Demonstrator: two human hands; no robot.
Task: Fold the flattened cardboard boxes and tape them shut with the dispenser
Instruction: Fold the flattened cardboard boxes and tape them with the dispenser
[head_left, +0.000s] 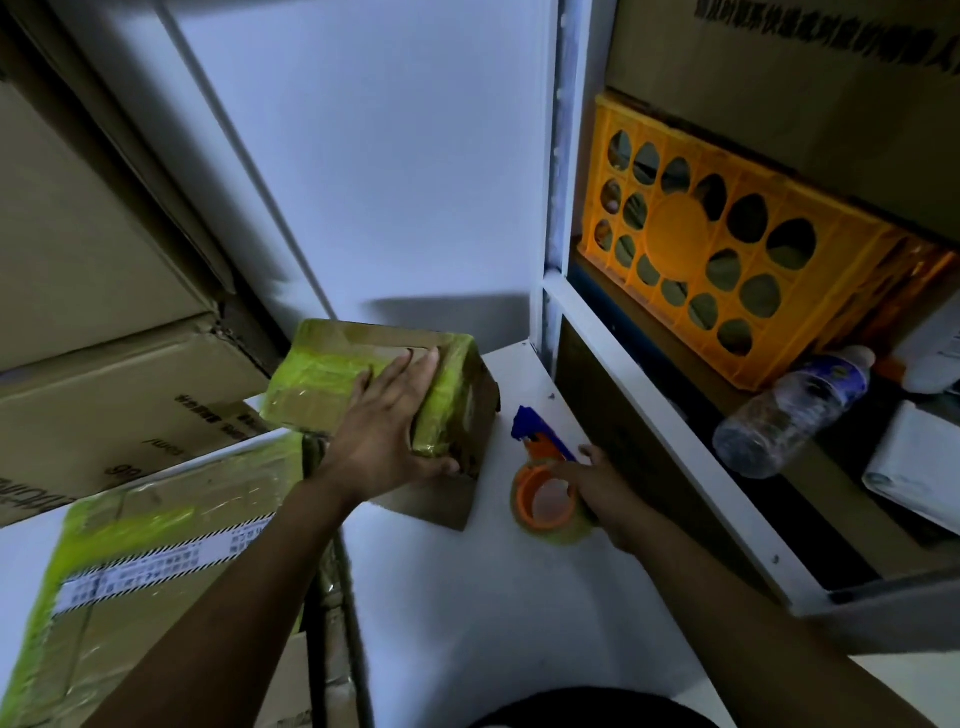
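A small cardboard box (332, 379), wrapped in yellowish tape, stands tilted at the back of the white table (467, 597). My left hand (384, 431) lies flat over its top and grips its near edge, thumb on the front face. To its right, the tape dispenser (545, 478), blue and orange with a roll of clear tape, rests on the table. My right hand (608, 488) is wrapped around the dispenser's handle from the right side.
A larger taped box (140, 587) with a printed label sits at the lower left. Stacked cardboard cartons (104, 405) fill the left. On the right, a white shelf frame (675, 431) holds a yellow crate (727, 249) and a plastic water bottle (789, 415).
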